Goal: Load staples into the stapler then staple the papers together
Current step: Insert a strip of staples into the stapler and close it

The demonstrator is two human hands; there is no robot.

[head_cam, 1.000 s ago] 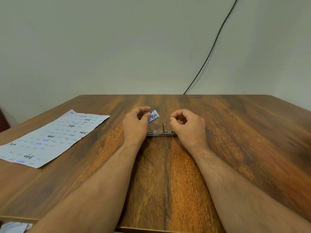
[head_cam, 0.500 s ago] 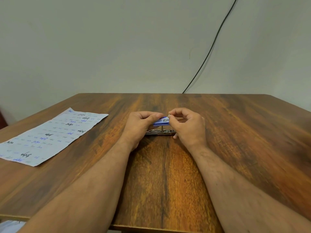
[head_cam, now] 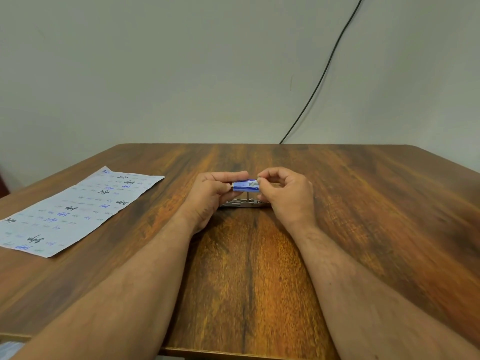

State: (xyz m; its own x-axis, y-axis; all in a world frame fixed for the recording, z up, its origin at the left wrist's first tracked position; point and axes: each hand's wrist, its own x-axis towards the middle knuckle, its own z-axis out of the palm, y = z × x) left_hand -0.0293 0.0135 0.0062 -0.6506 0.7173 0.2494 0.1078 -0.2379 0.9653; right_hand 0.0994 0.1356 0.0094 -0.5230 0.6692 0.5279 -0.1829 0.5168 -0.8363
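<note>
Hands meet over the middle of the wooden table (head_cam: 363, 216), and they share one small thing. That thing is a little blue and white box (head_cam: 245, 185), most likely a staple box, though the print on it is too small to read. The left hand (head_cam: 207, 196) pinches the left end of the box between thumb and fingers. The right hand (head_cam: 285, 196) pinches the right end with its fingertips, and its other fingers are curled in. The box is up off the table, flat and level between the two hands. Right under it lies the metal stapler (head_cam: 242, 203), open and flat on the wood, with a thin pin sticking up from it. Both hands sit just beside the stapler, one at each end. The papers (head_cam: 70, 211) lie far off to the left, well apart from the hands. A black cable (head_cam: 324, 74) runs down the wall behind the table.
</note>
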